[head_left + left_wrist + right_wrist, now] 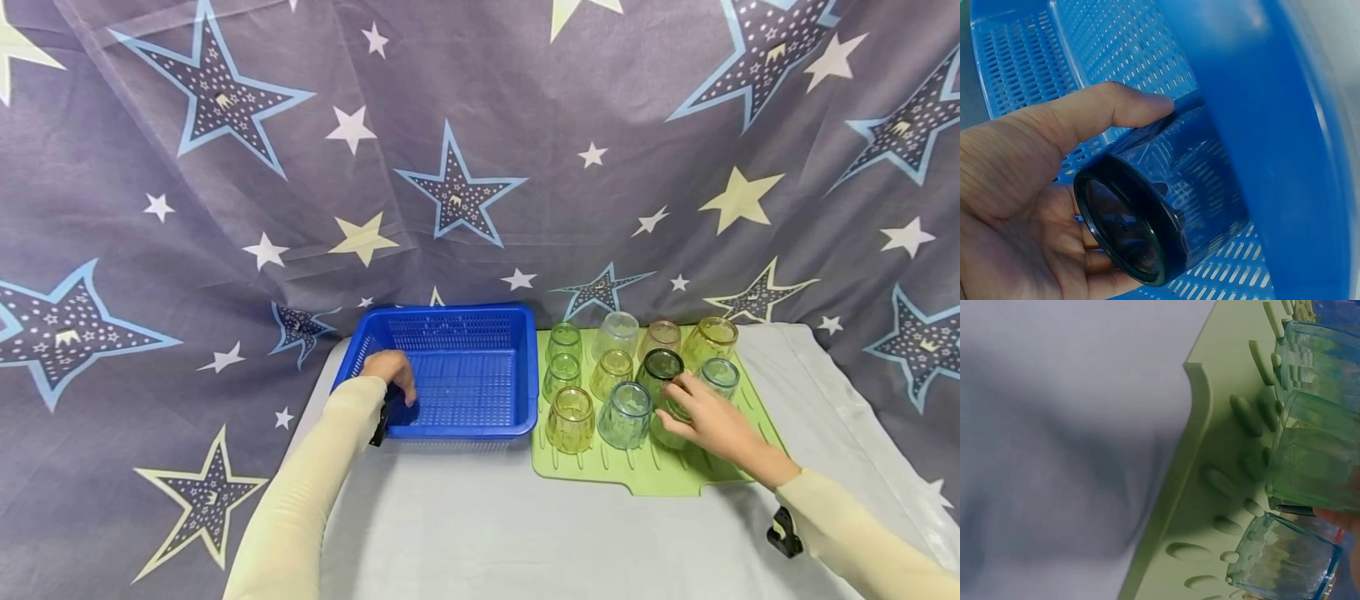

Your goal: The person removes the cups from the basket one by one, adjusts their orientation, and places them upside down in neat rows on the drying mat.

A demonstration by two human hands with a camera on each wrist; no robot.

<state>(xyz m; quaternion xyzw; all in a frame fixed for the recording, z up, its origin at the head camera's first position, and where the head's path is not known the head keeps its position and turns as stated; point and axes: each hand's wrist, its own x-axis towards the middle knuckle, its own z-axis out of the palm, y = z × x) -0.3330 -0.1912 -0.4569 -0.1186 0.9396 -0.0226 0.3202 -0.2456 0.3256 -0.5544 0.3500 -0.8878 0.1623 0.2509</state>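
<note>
My left hand (390,372) reaches into the blue plastic basket (525,375) at its left side. In the left wrist view, the left hand (1029,181) grips a dark tinted drinking glass (1204,181), thumb along one side and fingers beneath. That glass lies tilted near the basket wall. On the right, my right hand (712,423) pinches a clear green glass (1313,462) near the front of the light green drying mat (600,471). In the head view, the hand partly covers this glass. A black glass (662,367) stands just behind its fingers.
Several coloured glasses stand wider end down on the mat, including a yellow glass (572,421), a blue glass (626,417) beside the held one, and a light blue glass (718,377). A star-patterned curtain (480,275) hangs behind the white-covered table (480,533).
</note>
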